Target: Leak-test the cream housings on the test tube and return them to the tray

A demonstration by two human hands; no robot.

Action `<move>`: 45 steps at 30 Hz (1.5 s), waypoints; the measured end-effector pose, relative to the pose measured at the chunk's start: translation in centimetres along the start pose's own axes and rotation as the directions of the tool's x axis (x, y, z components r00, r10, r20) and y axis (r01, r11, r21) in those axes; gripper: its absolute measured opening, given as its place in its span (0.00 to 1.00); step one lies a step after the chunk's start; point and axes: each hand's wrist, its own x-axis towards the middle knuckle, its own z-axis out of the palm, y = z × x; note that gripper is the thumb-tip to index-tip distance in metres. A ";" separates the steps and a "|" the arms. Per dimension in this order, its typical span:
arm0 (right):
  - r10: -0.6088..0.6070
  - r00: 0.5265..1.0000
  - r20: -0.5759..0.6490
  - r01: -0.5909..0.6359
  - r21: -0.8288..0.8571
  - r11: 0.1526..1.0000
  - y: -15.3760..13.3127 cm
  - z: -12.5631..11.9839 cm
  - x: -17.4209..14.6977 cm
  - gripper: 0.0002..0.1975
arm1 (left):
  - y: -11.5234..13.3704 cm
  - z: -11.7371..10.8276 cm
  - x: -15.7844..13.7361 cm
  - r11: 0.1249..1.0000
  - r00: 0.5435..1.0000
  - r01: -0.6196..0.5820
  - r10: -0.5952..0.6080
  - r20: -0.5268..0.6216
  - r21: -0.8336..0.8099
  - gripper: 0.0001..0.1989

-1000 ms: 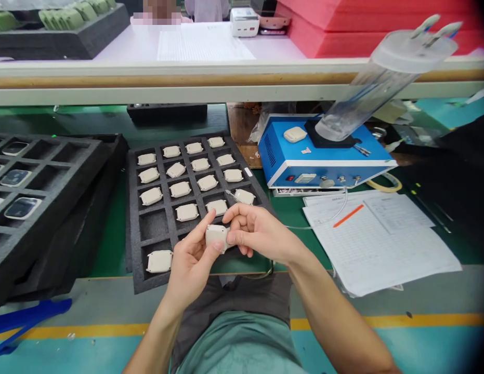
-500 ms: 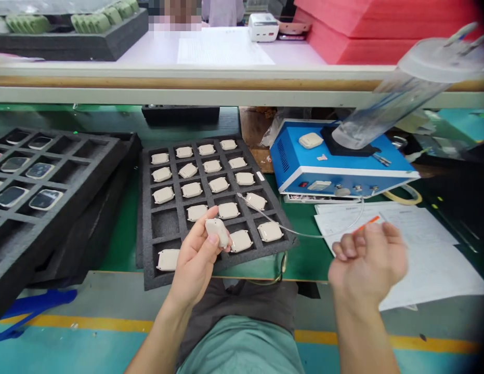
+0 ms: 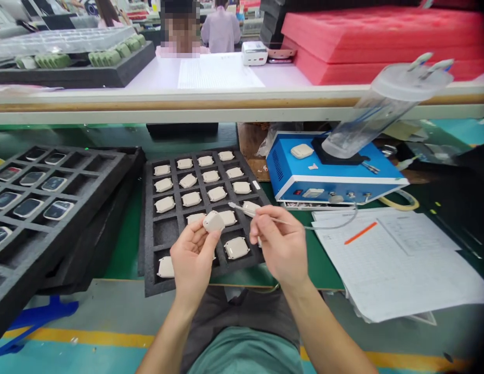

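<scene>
In the head view, we find the left hand (image 3: 195, 249) closed, thumb and fingertips gripping one cream case (image 3: 213, 222) by its edges. That case is held up over the black foam tray (image 3: 148, 234), whose compartments hold further cream cases, several partly covered by the hands. We note the right hand (image 3: 283, 239) over the tray's right side, fingers curled with the thumb near them. A thin clear tube (image 3: 245, 211) runs at its fingers; we cannot tell whether they grip it or only touch it. The tube's tip is near a case in the tray.

To the right we record a blue box (image 3: 335, 170) bearing a clear cylinder (image 3: 362, 119) and a loose case (image 3: 302, 151). Papers (image 3: 401, 280) lie before it, an orange strip (image 3: 361, 233) on them. At left, a second tray (image 3: 27, 280) carries dark-screened pieces (image 3: 58, 210).
</scene>
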 end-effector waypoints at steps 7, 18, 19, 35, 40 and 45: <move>-0.161 0.987 -0.010 0.159 -0.092 0.983 2.8 0.3 -1.2 0.05 | -0.8 0.2 -0.6 0.994 0.997 -0.071 0.068 0.039 0.085 0.16; -0.140 0.988 0.068 0.148 -0.141 0.979 2.7 -0.1 -1.7 0.07 | -1.6 0.0 -0.7 0.964 0.987 -0.152 0.135 0.088 0.220 0.16; -0.140 0.988 0.069 0.149 -0.146 0.978 2.7 -0.1 -1.7 0.07 | -1.5 0.0 -0.7 0.962 0.987 -0.153 0.136 0.089 0.226 0.16; -0.128 0.990 0.063 0.137 -0.172 0.975 2.6 -0.2 -1.7 0.07 | -1.7 0.0 -0.8 0.943 0.984 -0.171 0.151 0.093 0.285 0.17; -0.129 0.989 0.066 0.139 -0.172 0.975 2.6 -0.3 -1.7 0.06 | -1.6 0.0 -0.7 0.945 0.984 -0.171 0.150 0.095 0.280 0.17; -0.129 0.989 0.068 0.139 -0.166 0.976 2.7 -0.3 -1.6 0.06 | -1.7 -0.1 -0.7 0.940 0.983 -0.176 0.155 0.096 0.292 0.17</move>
